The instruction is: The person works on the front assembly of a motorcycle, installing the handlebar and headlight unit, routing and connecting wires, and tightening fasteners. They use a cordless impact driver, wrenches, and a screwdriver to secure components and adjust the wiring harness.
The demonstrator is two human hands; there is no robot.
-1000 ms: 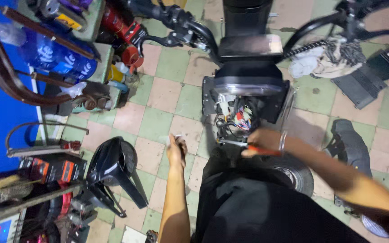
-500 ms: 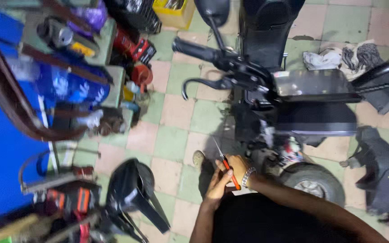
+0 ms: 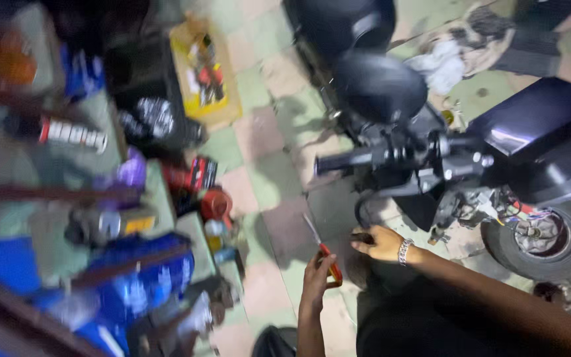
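At the left of the frame we see blurred shelves (image 3: 67, 198) of cans and bottles. Lower centre, our left hand (image 3: 317, 274) is clamped on a screwdriver (image 3: 322, 248) by its red handle, shaft slanting toward the upper left. Just right of it, our right hand (image 3: 379, 242), fingers loosely together, rests beside a small dark part we cannot identify. The scooter (image 3: 470, 158) stands further right, nearer our right hand.
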